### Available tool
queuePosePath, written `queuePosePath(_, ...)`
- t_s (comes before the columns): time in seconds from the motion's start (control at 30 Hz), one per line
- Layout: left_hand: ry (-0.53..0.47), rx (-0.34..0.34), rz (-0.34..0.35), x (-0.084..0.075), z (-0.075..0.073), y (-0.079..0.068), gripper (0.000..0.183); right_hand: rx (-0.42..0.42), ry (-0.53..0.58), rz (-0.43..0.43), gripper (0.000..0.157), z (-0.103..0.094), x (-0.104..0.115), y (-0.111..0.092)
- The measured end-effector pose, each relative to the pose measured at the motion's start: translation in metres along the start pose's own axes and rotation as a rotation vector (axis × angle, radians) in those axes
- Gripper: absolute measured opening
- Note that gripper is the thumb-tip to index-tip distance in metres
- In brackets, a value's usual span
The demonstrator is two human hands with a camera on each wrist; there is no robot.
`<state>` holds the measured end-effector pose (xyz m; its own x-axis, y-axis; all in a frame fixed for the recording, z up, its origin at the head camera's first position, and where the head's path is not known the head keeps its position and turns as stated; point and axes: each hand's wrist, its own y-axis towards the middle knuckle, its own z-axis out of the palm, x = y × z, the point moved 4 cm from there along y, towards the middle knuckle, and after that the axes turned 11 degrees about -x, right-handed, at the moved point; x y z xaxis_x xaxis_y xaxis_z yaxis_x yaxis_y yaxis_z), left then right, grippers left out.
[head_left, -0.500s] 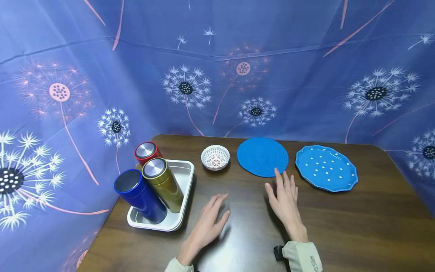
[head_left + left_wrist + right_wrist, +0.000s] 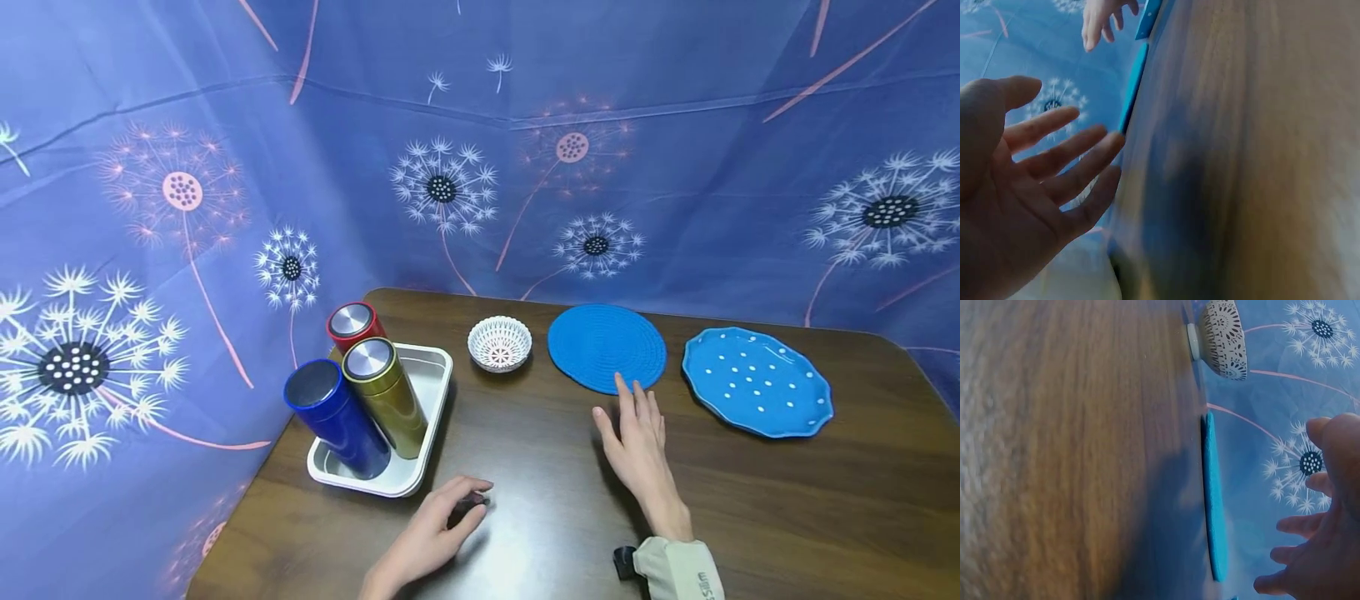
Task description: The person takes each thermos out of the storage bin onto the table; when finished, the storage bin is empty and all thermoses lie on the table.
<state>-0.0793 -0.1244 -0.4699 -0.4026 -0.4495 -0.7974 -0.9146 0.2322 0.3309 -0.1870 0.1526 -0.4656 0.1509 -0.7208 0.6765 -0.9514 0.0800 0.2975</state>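
My left hand (image 2: 435,527) hovers low over the table with fingers loosely bent and nothing in its palm, as the left wrist view also shows. To its left is a white rectangular tray (image 2: 435,375). In that tray stand a blue flask (image 2: 341,429) and a gold flask (image 2: 397,408), with a red flask (image 2: 356,321) behind them, partly hidden. Fingers spread, my right hand (image 2: 639,450) is above the table, its fingertips overlapping the near edge of a round blue woven placemat (image 2: 603,342). It holds nothing.
A small white openwork bowl (image 2: 499,344) sits left of the placemat. Right of it lies a blue scalloped plate with white dots (image 2: 757,382). A blue cloth with dandelion prints (image 2: 667,158) hangs behind the brown wooden table (image 2: 787,517).
The left hand has drawn back toward the near edge and its fingers have bent more. The right hand has barely moved. The head view has shifted slightly, moving everything rightward in it.
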Motion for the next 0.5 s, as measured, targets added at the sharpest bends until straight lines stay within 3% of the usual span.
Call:
queuePosePath(0.2,-0.115,0.071,-0.091,0.009,-0.015,-0.014,0.025,0.017,0.003,0.005,0.066,0.003,-0.001,0.002)
queuePosePath(0.5,-0.119,0.08,-0.177,0.02,-0.049,-0.034,0.023,0.032,0.031,-0.025,0.066,0.013,0.003,0.003)
